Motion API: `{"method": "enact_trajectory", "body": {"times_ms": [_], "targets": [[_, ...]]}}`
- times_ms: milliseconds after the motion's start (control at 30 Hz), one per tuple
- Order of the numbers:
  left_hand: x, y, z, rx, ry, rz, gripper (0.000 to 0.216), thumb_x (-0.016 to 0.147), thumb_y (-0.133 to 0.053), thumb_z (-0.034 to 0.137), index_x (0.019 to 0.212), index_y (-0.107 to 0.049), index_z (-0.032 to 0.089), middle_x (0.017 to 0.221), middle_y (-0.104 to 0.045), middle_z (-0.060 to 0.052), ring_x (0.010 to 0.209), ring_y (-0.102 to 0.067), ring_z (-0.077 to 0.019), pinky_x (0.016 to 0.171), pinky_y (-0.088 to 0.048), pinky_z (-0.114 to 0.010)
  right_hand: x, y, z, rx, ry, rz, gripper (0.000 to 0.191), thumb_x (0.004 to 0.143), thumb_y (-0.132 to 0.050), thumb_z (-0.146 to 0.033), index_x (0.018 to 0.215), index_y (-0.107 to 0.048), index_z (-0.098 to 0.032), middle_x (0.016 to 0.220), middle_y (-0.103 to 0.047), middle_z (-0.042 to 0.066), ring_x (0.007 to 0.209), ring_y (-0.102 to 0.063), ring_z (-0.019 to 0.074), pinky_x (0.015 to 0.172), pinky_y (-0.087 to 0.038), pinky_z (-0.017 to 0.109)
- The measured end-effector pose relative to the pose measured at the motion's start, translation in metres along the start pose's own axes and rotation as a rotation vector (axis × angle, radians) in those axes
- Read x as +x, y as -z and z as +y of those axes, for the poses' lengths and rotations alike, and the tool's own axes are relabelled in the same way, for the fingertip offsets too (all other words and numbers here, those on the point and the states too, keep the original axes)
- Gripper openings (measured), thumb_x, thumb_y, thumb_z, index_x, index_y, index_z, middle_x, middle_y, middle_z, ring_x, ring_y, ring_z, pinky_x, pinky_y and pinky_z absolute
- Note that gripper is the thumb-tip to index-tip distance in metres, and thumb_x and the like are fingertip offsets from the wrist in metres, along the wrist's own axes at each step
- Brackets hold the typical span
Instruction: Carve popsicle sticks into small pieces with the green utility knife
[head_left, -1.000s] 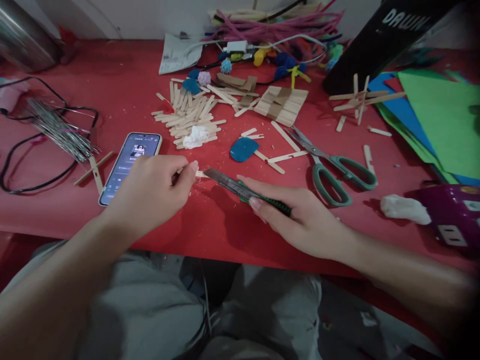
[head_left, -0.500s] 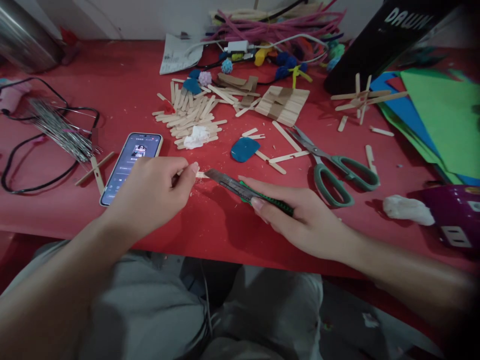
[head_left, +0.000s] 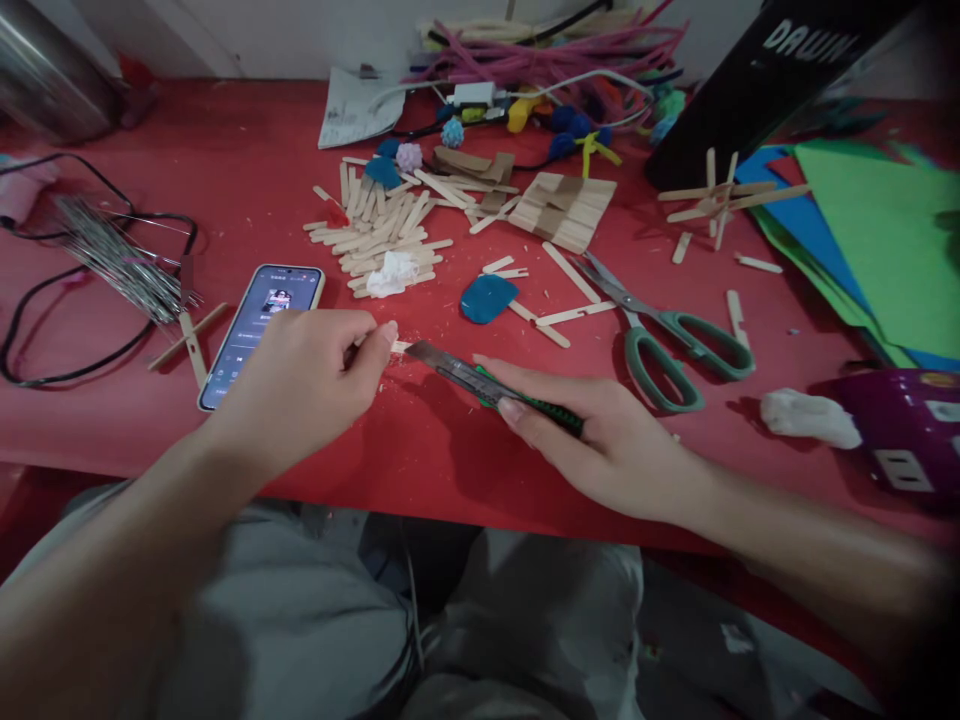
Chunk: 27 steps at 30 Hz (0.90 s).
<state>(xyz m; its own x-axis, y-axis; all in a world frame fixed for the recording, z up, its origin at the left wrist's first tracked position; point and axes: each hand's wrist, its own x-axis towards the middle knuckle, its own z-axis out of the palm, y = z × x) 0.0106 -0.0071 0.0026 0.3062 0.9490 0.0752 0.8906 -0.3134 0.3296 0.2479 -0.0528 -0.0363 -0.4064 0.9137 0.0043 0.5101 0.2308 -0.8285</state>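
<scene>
My left hand (head_left: 322,375) is closed on a wooden craft stick (head_left: 400,347), and only a short end of it shows past the thumb. In my right hand (head_left: 600,430) is a green utility knife (head_left: 491,388) with its blade out. The blade tip lies at the visible end of the stick; whether it cuts into the wood I cannot make out. Small wood shavings are scattered on the red table (head_left: 420,470) around the tip. Just behind my left hand lies a phone (head_left: 259,310) with its screen lit.
Beyond the hands are a pile of craft sticks (head_left: 390,225), a blue flat piece (head_left: 489,298) and green-handled scissors (head_left: 667,340). Coloured sheets (head_left: 877,230), a black cylinder (head_left: 772,90) and a purple object (head_left: 907,430) stand to the right. Metal wires (head_left: 120,255) lie left.
The whole view has shifted very slightly. Both hands keep their hold, and the knife blade tip has moved a touch to the left, at the stick's end.
</scene>
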Motion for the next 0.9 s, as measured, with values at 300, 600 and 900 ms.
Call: {"method": "enact_trajectory", "body": {"times_ms": [300,600,900], "targets": [[0.0,0.0011,0.001,0.016,0.032,-0.021,0.043,0.089,-0.047,0.029,0.053,-0.025,0.02,0.045,-0.027,0.004,0.046,-0.023,-0.0086,0.051,-0.02,-0.03,-0.0004,-0.0007,0.0027,0.021,-0.049,0.011,0.046,0.098,-0.049,-0.033,0.142,-0.056,-0.02,0.079,-0.074,0.004,0.081,-0.073,0.0203,0.072,-0.06,0.031],[0.0001,-0.0006,-0.0004,0.002,0.018,-0.006,0.043,0.089,-0.047,0.028,0.053,-0.025,0.02,0.046,-0.028,0.004,0.046,-0.022,-0.0084,0.051,-0.019,-0.03,0.0,-0.0003,0.0007,-0.004,-0.033,0.013,0.045,0.098,-0.05,-0.032,0.14,-0.057,-0.019,0.077,-0.074,0.003,0.081,-0.073,0.0202,0.072,-0.06,0.03],[0.0006,0.0008,0.0009,0.016,0.043,-0.025,0.043,0.088,-0.047,0.029,0.053,-0.025,0.02,0.045,-0.028,0.004,0.045,-0.024,-0.0088,0.051,-0.02,-0.03,-0.001,-0.0003,0.0008,0.02,-0.041,-0.001,0.045,0.098,-0.049,-0.032,0.14,-0.057,-0.018,0.084,-0.076,0.005,0.084,-0.073,0.0205,0.074,-0.06,0.031]]}}
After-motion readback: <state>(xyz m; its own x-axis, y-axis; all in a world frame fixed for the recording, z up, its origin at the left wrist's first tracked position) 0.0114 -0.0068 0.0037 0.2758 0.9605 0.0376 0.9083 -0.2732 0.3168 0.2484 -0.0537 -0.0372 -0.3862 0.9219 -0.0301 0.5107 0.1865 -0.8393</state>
